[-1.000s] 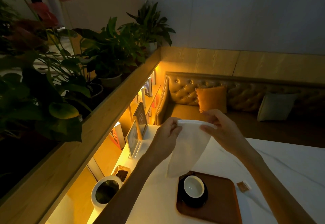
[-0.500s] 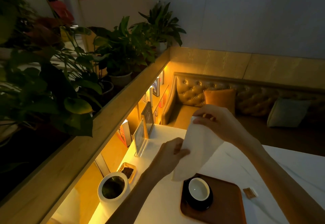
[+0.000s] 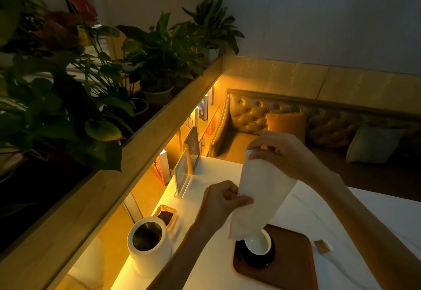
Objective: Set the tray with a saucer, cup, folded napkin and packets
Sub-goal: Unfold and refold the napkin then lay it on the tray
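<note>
The left hand (image 3: 224, 201), which a second ago was level with the right, is now dropping to pinch the lower left edge of the napkin (image 3: 259, 196), while the right hand (image 3: 281, 153) is lifting higher and gripping the top corner. The napkin is hanging upright above the cup (image 3: 258, 243) and saucer (image 3: 255, 256) on the tray (image 3: 293, 264), so the fold is getting underway but not finished. One packet (image 3: 322, 246) is lying on the desk (image 3: 209, 262) beside the tray, not yet placed.
</note>
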